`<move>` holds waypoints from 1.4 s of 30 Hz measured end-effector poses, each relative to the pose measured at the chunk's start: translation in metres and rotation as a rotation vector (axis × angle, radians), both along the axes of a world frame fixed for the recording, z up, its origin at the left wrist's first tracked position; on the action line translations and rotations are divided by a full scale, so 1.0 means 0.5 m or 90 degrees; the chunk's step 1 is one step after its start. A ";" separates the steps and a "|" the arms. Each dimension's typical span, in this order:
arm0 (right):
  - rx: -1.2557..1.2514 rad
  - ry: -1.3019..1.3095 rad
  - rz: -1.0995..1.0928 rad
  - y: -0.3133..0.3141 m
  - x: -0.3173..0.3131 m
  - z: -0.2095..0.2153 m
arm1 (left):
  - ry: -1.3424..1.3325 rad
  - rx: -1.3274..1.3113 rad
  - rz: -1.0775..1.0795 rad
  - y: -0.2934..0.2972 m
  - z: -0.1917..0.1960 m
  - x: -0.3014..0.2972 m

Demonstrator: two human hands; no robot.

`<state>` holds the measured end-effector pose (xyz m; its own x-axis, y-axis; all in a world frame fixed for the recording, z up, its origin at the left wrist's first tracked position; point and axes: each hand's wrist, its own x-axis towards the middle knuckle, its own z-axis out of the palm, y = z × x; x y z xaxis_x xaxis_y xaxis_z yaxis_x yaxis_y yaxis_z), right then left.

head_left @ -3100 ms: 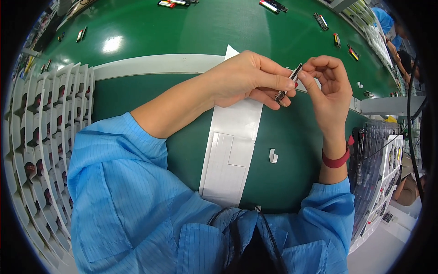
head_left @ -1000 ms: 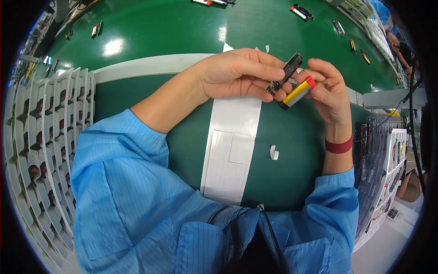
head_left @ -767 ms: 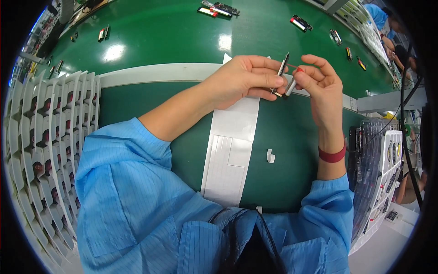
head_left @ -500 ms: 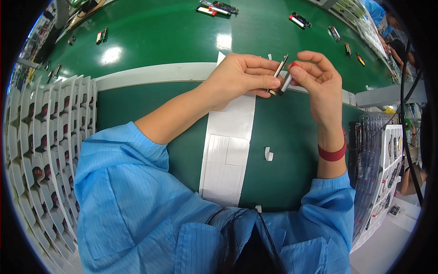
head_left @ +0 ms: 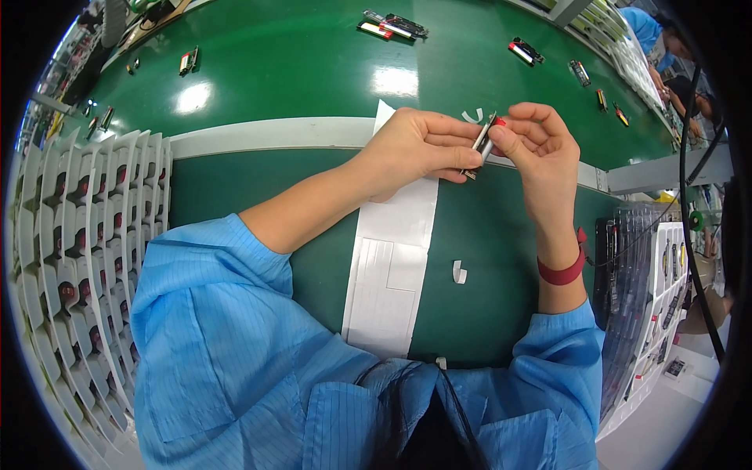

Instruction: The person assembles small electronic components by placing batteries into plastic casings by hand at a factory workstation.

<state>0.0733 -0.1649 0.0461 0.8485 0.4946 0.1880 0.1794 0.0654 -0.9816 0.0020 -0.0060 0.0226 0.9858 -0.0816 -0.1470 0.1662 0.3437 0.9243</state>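
Above the far end of a white label sheet (head_left: 395,235), my two hands meet. My left hand (head_left: 411,153) pinches a thin, narrow metallic part with a dark edge (head_left: 472,171) between thumb and fingers, tilted up to the right. Fingertips of my right hand (head_left: 548,153) grip a small silver cylindrical battery with a red end (head_left: 486,150). The battery lies along the right side of the narrow part, seemingly touching it; fingers hide much of both. A red band circles my right wrist.
White slotted trays (head_left: 94,274) stand at the left. Clear and white trays of small parts (head_left: 646,305) are stacked at the right, near a hanging black cable (head_left: 685,196). Beyond a white rail (head_left: 266,137), battery assemblies (head_left: 395,27) lie on a green surface. A paper scrap (head_left: 459,272) lies nearby.
My right hand has moved slightly left and the battery has come up against the narrow part. Both hands sit a little lower in the picture; the whole view has shifted slightly.
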 end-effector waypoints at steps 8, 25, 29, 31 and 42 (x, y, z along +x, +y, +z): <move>-0.017 -0.044 -0.008 0.007 -0.003 -0.003 | -0.109 0.076 0.009 -0.008 -0.009 -0.007; -0.046 0.014 0.135 -0.036 0.081 -0.020 | -0.265 0.564 -0.010 0.017 0.043 -0.011; -0.070 0.036 -0.173 -0.099 0.235 -0.097 | -0.398 0.872 0.222 0.125 0.007 0.189; -0.097 0.064 -0.211 -0.114 0.272 -0.121 | -0.375 1.023 0.237 0.183 -0.024 0.305; -0.226 -0.266 -0.341 -0.096 0.224 -0.117 | -0.458 1.246 -0.036 0.083 0.011 0.377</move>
<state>0.1853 -0.2131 -0.0125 0.8830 0.1270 0.4518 0.4582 -0.4415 -0.7714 0.1904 0.0357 0.0280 0.8968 -0.3562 0.2626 -0.3341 -0.9341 -0.1260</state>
